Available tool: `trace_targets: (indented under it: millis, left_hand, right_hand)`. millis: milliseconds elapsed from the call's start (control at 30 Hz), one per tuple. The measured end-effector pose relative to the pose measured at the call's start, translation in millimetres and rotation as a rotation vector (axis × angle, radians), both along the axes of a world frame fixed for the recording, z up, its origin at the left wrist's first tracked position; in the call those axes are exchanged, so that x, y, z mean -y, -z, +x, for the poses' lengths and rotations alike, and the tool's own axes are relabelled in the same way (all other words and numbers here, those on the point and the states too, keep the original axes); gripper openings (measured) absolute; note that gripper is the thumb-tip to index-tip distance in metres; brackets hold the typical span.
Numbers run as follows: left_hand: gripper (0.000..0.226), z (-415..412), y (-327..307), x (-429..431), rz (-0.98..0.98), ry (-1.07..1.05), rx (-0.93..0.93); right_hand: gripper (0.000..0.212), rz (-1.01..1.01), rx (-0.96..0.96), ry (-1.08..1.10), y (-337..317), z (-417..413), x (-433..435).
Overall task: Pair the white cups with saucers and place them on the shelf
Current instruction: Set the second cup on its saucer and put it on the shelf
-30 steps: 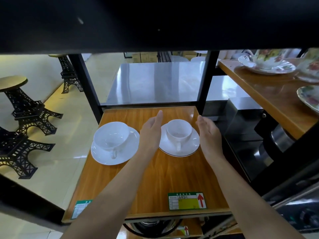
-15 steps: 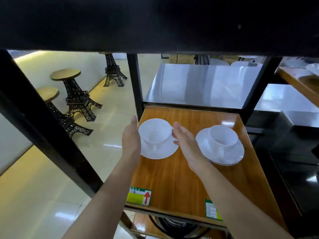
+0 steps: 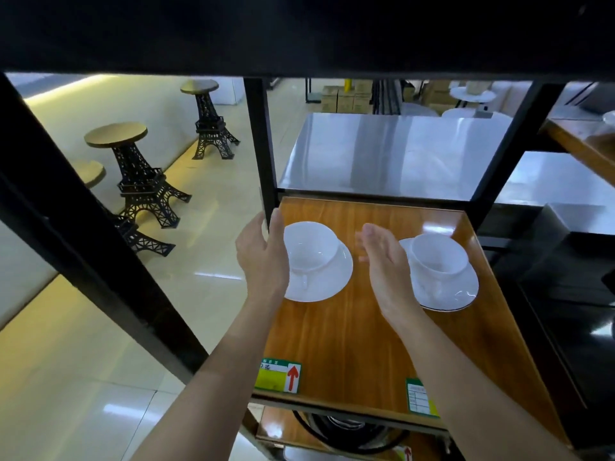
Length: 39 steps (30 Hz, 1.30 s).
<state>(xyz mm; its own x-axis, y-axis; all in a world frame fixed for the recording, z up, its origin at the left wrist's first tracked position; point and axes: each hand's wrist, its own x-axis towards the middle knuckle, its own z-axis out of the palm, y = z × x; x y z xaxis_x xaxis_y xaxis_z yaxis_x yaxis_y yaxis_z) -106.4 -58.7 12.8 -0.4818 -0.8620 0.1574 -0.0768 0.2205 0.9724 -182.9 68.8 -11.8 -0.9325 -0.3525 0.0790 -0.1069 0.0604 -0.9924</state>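
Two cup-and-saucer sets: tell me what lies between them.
In the head view, the open right hand hovers between the left set and right set, over bare wooden shelf.

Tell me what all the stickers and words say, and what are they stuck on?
Green and yellow sticker on the wooden shelf front edge: a red arrow pointing up; its writing is too blurred to read.
Green and white sticker on the same edge: print too small to read.
Cups and saucers: no words.
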Motion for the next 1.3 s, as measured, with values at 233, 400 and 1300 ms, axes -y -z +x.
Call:
trace_targets:
  millis: [233,400,1300]
  left_hand:
    - [0.056,-34.9,-8.0,-61.3,0.104,0.584,0.08]
    - [0.054,-49.2,0.8,-87.7,0.344,0.835,0.196]
    - [0.058,-45.7,33.1,-106.1,0.516,0.559,0.252]
  right_hand:
    - [0.033,0.007,-0.185,0.423,-10.7,-28.2,-56.1]
    - [0.055,0.078,-0.039,0.472,11.6,-38.6,-89.4]
    - [0.055,0.072,0.138,0.533,40.3,-45.8,-111.3]
